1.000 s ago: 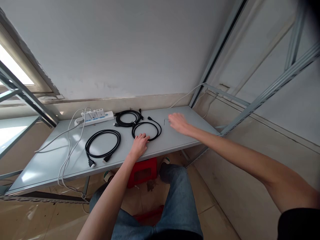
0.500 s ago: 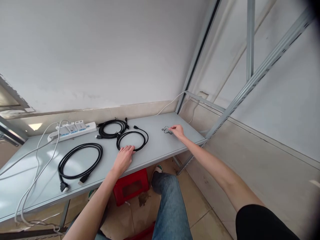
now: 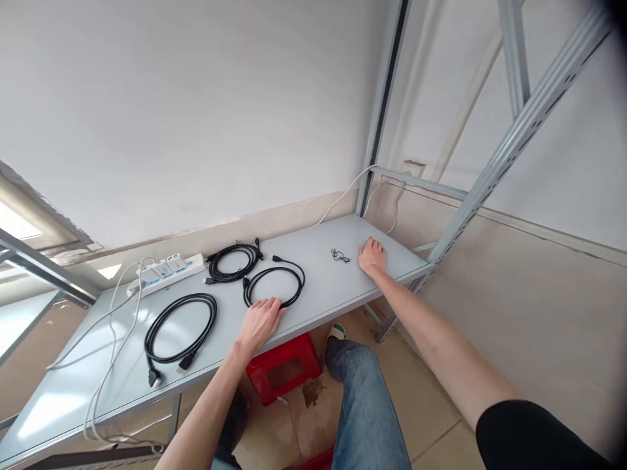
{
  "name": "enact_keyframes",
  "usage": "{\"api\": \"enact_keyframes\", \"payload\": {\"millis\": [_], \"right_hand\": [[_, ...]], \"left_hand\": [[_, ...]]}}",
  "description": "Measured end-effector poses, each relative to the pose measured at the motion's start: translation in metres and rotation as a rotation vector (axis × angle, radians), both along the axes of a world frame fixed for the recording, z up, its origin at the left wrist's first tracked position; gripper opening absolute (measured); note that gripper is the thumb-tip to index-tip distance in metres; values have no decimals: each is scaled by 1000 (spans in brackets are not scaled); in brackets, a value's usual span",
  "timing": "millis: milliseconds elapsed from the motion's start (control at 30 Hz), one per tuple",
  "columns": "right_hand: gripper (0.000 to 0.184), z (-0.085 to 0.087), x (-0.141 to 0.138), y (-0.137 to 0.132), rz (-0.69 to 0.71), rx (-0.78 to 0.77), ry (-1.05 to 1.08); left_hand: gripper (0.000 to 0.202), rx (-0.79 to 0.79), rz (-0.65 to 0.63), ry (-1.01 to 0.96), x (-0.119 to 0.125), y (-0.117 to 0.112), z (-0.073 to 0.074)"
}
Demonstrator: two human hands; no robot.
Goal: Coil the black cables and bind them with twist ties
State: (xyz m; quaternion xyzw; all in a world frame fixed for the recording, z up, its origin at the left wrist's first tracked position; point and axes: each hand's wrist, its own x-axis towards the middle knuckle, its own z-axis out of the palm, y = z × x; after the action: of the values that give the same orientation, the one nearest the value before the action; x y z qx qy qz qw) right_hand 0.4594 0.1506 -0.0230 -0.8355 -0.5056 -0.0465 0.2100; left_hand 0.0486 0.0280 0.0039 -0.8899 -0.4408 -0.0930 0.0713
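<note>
On the light grey table (image 3: 318, 287), my left hand (image 3: 262, 321) lies at the near side of a looped black cable (image 3: 300, 277), its bent fingers on the loop; their tips are partly hidden. A small plug on the cable's free end points to the back left. To the right, my right hand (image 3: 372, 256) rests palm down on the tabletop, its fingers loosely bent and holding nothing visible. Just left of it lie several thin black twist ties (image 3: 339, 256), apart from the hand.
A coiled black cable (image 3: 235, 262) lies behind the loop, and a thicker black cable (image 3: 213, 313) sits at left. A white power strip (image 3: 196, 264) with white cords stands near the wall. Metal posts (image 3: 385, 111) rise at right. A red stool (image 3: 311, 356) is below.
My right hand has let go of a twist tie and moved right, away from the small pile. The left hand stays at the looped cable. My view has shifted left.
</note>
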Motion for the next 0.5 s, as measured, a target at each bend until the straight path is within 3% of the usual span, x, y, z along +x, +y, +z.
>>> {"api": "enact_keyframes", "payload": {"millis": [200,367,500], "right_hand": [[47,-1,0,2,1,9,-29],[39,-1,1,4,-1,-6,-47],[36,-1,2,5,7,-29,-61]], "left_hand": [[41,-15,-40,156,19,13,22],[43,67,-39,103,52,50,46],[46,112,-31,74,77,87,53]]}}
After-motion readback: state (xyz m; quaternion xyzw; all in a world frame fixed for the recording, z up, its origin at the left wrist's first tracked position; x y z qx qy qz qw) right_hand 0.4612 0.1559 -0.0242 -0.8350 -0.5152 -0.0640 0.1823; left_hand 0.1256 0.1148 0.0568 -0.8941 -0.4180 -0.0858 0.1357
